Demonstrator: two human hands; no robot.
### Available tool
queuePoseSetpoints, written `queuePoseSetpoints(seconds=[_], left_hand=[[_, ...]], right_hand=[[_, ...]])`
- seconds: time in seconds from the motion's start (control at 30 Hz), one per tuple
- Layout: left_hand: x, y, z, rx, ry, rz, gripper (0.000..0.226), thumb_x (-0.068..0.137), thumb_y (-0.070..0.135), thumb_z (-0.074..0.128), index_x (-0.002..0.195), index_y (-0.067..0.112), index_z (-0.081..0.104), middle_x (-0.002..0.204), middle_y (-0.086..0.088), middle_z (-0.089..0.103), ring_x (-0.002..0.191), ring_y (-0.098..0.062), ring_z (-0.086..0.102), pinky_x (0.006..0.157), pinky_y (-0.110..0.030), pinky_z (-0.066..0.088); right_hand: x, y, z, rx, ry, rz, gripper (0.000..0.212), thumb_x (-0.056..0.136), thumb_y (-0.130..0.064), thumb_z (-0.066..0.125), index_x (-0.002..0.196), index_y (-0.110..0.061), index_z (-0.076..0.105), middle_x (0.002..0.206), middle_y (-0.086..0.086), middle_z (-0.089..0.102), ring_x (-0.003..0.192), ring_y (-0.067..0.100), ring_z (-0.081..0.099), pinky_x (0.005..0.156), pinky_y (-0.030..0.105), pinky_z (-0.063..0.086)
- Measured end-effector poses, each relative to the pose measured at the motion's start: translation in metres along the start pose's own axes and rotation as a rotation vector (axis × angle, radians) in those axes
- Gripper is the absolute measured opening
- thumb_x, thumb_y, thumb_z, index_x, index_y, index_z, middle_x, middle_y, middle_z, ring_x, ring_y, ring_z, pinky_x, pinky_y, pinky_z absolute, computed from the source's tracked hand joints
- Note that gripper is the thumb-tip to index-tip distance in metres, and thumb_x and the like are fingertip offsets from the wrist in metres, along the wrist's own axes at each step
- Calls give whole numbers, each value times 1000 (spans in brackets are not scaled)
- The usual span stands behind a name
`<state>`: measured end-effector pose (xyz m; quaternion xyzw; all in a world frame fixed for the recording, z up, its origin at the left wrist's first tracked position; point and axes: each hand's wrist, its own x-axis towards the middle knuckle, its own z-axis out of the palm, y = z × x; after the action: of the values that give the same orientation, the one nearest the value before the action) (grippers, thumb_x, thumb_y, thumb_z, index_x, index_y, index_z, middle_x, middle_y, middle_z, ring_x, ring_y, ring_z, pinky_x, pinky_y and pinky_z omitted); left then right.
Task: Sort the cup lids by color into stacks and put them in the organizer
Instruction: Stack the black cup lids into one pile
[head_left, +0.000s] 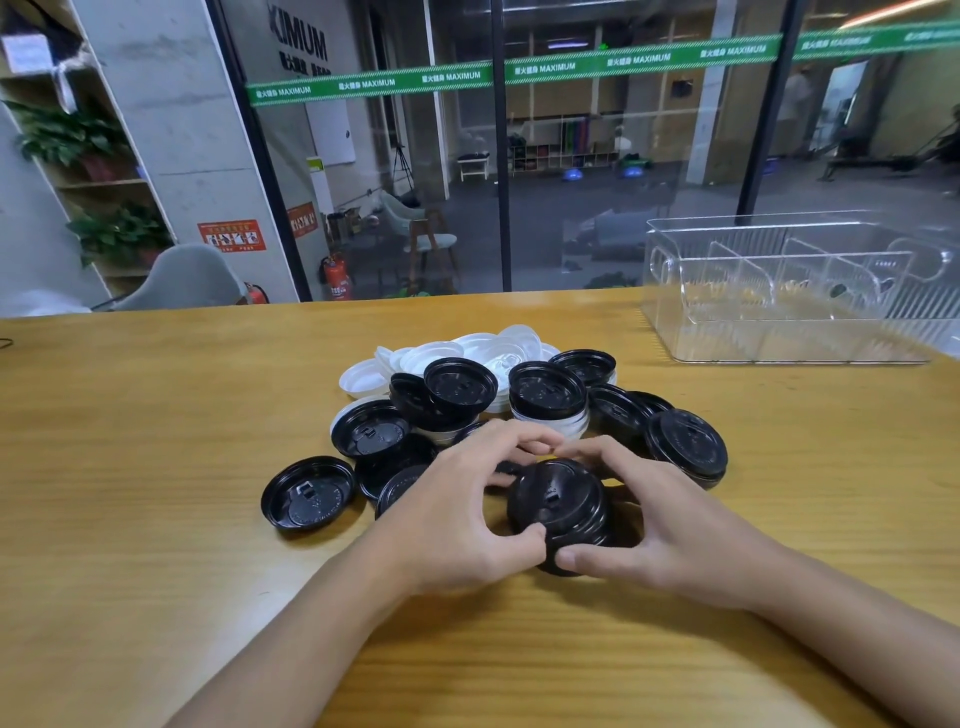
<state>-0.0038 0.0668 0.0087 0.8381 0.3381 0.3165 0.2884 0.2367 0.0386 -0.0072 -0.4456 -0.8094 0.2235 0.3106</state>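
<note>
Two hands close round a stack of black lids (558, 512) on the wooden worktop (156, 545).
The left hand (457, 514) and right hand (660, 525) each have their grip clamped on its rim. A heap of black and white lids (467, 384) lies just behind at 12 o'clock; the clear organizer (779, 343) stands well apart at 2 o'clock.

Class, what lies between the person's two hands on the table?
A stack of black lids, gripped by the left hand and the right hand, as the head view shows.

Soft even light; wide-angle bending, slight blur.
</note>
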Motion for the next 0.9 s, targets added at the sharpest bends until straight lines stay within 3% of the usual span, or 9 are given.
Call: queuePoseSetpoints(seconds=[0.1, 0.23, 0.3, 0.5, 0.6, 0.73, 0.8, 0.9], left_hand=[[0, 0, 2, 24, 48, -17, 61, 78, 33, 89, 132, 37, 62, 121, 14, 65, 124, -7, 61, 100, -22, 53], [3, -1, 5, 174, 143, -6, 54, 72, 57, 90, 118, 38, 68, 100, 16, 68, 98, -11, 63, 79, -12, 45], [2, -1, 4, 142, 136, -8, 52, 74, 51, 89, 120, 39, 67, 103, 15, 70, 98, -12, 64, 78, -14, 46], [-1, 3, -3, -30, 23, -34, 66, 78, 11, 80, 136, 37, 59, 129, 15, 66, 126, -6, 61, 101, -27, 54], [-1, 3, -1, -15, 29, -43, 64, 79, 23, 86, 136, 38, 59, 131, 16, 65, 130, -6, 59, 103, -28, 54], [1, 2, 5, 90, 124, -49, 56, 73, 51, 92, 122, 38, 68, 106, 14, 70, 105, -12, 66, 86, -29, 55], [2, 1, 5, 63, 138, -58, 54, 72, 46, 94, 119, 36, 69, 103, 13, 72, 100, -13, 67, 83, -30, 55], [2, 1, 0, -62, 85, -72, 59, 75, 27, 96, 125, 35, 67, 116, 12, 74, 116, -6, 68, 97, -27, 56]], right_hand=[[-1, 1, 0, -9, 5, 11, 67, 81, -43, 90, 137, -32, 54, 127, -23, 69, 119, 1, 67, 101, 29, 53], [0, 1, 0, -6, 7, 3, 67, 81, -39, 90, 137, -34, 54, 125, -23, 69, 117, 3, 68, 98, 27, 52], [0, 0, 0, 10, 0, 1, 73, 82, -38, 90, 142, -36, 50, 125, -21, 69, 118, 4, 68, 98, 25, 52], [1, 0, 0, 17, -5, -14, 78, 84, -41, 88, 149, -35, 47, 135, -26, 66, 127, -1, 63, 105, 23, 49], [0, 0, 1, 6, 7, -6, 72, 82, -43, 89, 144, -33, 53, 134, -27, 66, 125, -2, 63, 104, 25, 51], [0, 2, 1, -17, 20, 1, 67, 80, -43, 91, 138, -35, 58, 128, -30, 67, 121, -3, 64, 101, 21, 51], [0, 2, 1, -12, 16, 2, 68, 80, -41, 91, 139, -35, 58, 128, -29, 67, 121, -3, 65, 100, 21, 51], [0, 2, -1, 21, -9, -12, 76, 81, -38, 91, 145, -36, 52, 133, -29, 66, 126, -3, 63, 103, 18, 48]])
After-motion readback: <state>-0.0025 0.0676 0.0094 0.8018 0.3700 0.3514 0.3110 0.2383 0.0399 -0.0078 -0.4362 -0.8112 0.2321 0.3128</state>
